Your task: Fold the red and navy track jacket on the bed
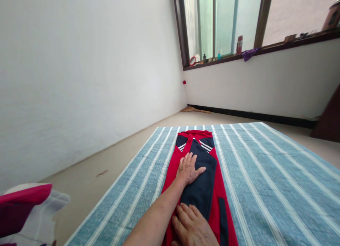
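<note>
A red and navy garment (pixel 220 189) with white stripes near its collar lies folded into a long narrow strip on a blue and white striped sheet (pixel 265 175). My left hand (pixel 188 169) is stretched forward and rests flat, fingers spread, on the navy folded part at the garment's middle. My right hand (pixel 192 227) lies flat on the near end of the garment at the bottom edge of the view, fingers extended. Neither hand holds anything.
A white wall runs along the left. The pale floor shows between the wall and the sheet. A pink and white bundle (pixel 23 207) sits at the lower left. A window sill (pixel 265 49) with small bottles and a purple cloth runs across the back; a broom (pixel 196 110) lies in the corner.
</note>
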A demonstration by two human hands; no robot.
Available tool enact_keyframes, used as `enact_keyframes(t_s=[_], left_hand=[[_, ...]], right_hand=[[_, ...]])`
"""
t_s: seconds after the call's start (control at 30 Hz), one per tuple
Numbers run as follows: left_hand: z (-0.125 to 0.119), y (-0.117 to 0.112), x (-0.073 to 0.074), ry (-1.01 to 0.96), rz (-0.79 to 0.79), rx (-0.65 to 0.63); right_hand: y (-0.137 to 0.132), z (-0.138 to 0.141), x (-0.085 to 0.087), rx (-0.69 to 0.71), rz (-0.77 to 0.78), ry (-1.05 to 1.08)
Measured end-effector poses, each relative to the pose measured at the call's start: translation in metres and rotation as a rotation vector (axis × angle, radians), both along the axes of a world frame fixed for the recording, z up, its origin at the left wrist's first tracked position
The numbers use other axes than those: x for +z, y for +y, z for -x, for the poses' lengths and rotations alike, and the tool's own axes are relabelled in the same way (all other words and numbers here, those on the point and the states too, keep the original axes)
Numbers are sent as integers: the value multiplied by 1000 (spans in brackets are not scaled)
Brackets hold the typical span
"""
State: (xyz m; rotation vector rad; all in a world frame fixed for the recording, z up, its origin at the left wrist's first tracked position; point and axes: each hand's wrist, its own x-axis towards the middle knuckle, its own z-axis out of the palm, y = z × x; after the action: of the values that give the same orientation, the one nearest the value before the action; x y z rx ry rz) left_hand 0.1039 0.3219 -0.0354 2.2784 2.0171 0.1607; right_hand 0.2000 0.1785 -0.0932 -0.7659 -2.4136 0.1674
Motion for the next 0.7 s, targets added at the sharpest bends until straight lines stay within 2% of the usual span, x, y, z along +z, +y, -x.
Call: enact_keyframes(t_s=[0.7], left_hand=[[0,0,0,-4,-8,-3]], right_hand=[[1,1,0,-9,-40,44]])
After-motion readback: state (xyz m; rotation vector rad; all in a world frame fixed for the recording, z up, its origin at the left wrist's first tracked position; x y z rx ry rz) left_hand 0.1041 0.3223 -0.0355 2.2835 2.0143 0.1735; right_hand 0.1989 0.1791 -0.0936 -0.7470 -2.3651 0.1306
